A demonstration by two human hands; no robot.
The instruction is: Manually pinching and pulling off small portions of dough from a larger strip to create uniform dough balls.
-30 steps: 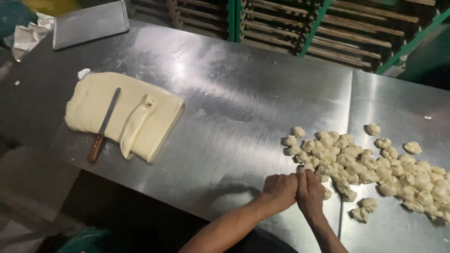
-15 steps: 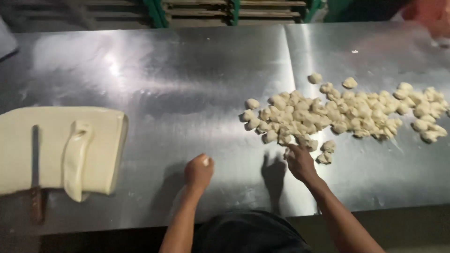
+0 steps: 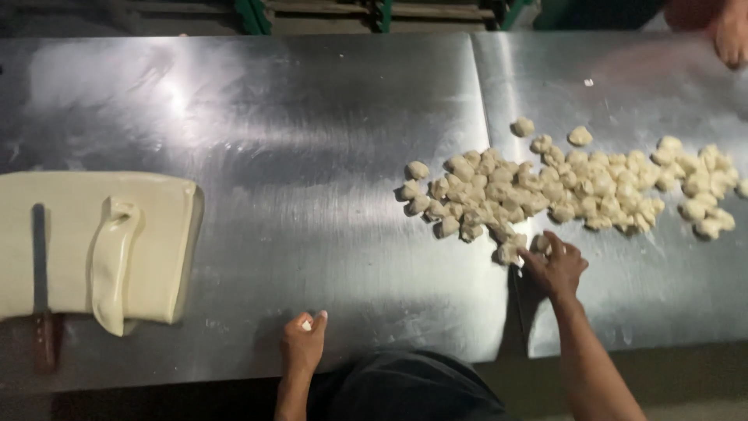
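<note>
Small dough piece (image 3: 308, 324) is held in curled fingers of left hand (image 3: 302, 343), well apart from, and left of, the dough-ball heap (image 3: 569, 187), near the steel table's (image 3: 312, 140) front edge. Vs. a sec ago the hands are parted: they were pressed together by the heap, now right hand (image 3: 555, 265) is reached to the heap's near edge, fingertips closed on a piece there. A rolled ball seems finished, another being fetched. Dough slab (image 3: 93, 242) w/ knife (image 3: 40, 288) lies far left of heap. Another person's hand (image 3: 731, 33) is seen beyond heap, top right.
</note>
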